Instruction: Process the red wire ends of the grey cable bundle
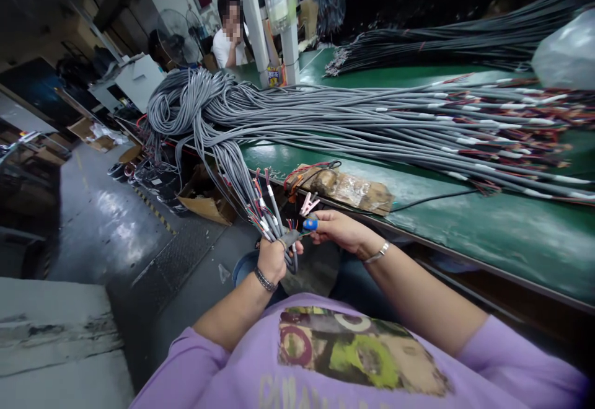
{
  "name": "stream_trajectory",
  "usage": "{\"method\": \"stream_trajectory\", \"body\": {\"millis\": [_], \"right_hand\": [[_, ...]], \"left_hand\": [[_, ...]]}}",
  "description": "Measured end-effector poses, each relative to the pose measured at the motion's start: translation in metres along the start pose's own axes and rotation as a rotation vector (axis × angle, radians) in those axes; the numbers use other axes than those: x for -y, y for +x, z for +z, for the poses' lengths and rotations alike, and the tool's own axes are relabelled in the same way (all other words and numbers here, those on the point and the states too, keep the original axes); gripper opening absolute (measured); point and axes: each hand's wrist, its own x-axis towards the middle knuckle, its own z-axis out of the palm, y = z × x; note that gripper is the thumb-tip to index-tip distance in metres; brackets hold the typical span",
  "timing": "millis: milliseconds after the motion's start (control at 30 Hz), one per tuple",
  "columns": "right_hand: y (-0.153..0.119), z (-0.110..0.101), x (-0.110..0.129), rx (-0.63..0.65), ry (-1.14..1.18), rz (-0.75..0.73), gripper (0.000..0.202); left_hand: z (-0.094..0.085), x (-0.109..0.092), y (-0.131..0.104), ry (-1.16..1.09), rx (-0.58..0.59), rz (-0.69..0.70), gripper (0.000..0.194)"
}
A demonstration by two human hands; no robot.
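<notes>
Gray cables (235, 164) hang over the near edge of the green bench, their stripped ends showing thin colored wires. My left hand (273, 260) is wrapped round several of these cables close to their ends. Just right of it, my right hand (328, 226) is closed in a pinch near the thin wires, with a blue covering on one fingertip; what lies between its fingers is too small to make out. A pale pink clip (308, 204) stands just above my right hand, at the bench edge.
More gray cables (334, 111) lie along the green bench (465, 229). A taped brown block (353, 191) rests near its edge. Black cables (418, 49) lie behind, beside a plastic bag (567, 52). A cardboard box (204, 201) stands below. A person (227, 46) sits beyond the bench.
</notes>
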Motion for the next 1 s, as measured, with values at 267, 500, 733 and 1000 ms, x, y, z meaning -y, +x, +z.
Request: {"method": "stream_trajectory", "body": {"millis": [267, 500, 733, 1000], "right_hand": [[-0.001, 0.006, 0.008, 0.019, -0.178, -0.076, 0.038], [0.004, 0.007, -0.005, -0.063, -0.036, -0.088, 0.037], [0.007, -0.005, -0.009, -0.137, 0.324, 0.002, 0.027], [0.018, 0.009, -0.002, -0.166, 0.318, -0.137, 0.036]], "left_hand": [[-0.005, 0.000, -0.004, 0.167, 0.214, -0.012, 0.027], [-0.006, -0.005, -0.003, 0.163, 0.215, -0.060, 0.028], [0.000, -0.012, 0.002, -0.059, 0.086, -0.058, 0.026], [0.017, -0.022, 0.006, -0.128, -0.012, -0.014, 0.033]]}}
